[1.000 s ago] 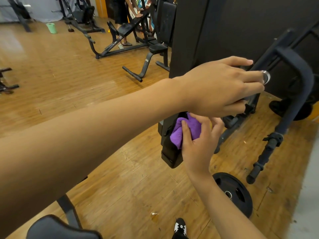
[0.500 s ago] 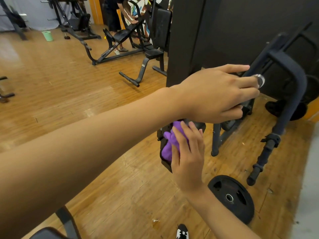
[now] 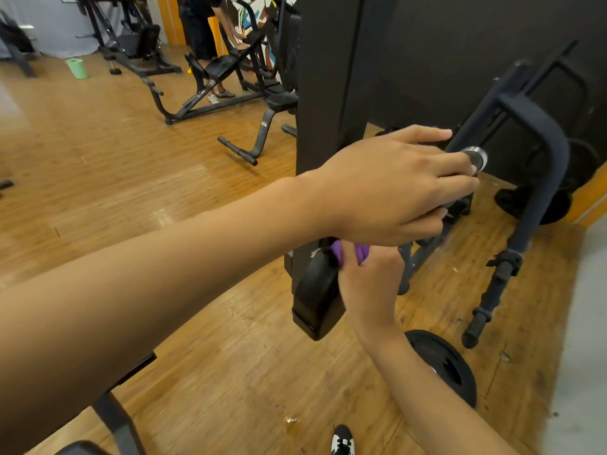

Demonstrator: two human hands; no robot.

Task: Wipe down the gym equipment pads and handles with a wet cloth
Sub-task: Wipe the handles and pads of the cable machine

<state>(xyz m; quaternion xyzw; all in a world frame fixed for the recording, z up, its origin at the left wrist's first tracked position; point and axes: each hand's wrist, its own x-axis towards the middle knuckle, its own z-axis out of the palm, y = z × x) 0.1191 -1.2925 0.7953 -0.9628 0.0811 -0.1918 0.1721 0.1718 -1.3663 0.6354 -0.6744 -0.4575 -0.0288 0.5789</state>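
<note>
Wiping of the black pad on the machine arm, from the head view. Left hand closed over the handle just short of its chrome end cap, thumb laid straight along the top, apparently steadying the arm. Right hand below and partly beneath it, clamped on the purple cloth, bunched between thumb and fingers and pressed to the pad's upper edge; fingertips hidden under the left hand. For a good result, by judgement: hold the handle firm against any swing of the pad; spread the cloth flatter for wider contact; draw it down the face in overlapping strokes, then round the lower corner and side edges, likely sweat traps; afterwards shift the left hand and wipe the handle itself, not reachable while gripped. Surroundings: weight plate flat on the wooden floor just beyond the right forearm and near the shoe, a possible trip point on stepping round; curved bar to the right, apart from both hands, its lower grip slanting toward the floor; bench, a person and a green tub far across the room. Chief obstruction: the left forearm crossing above the right hand, hiding most of the cloth and probably cramping upward strokes.
</note>
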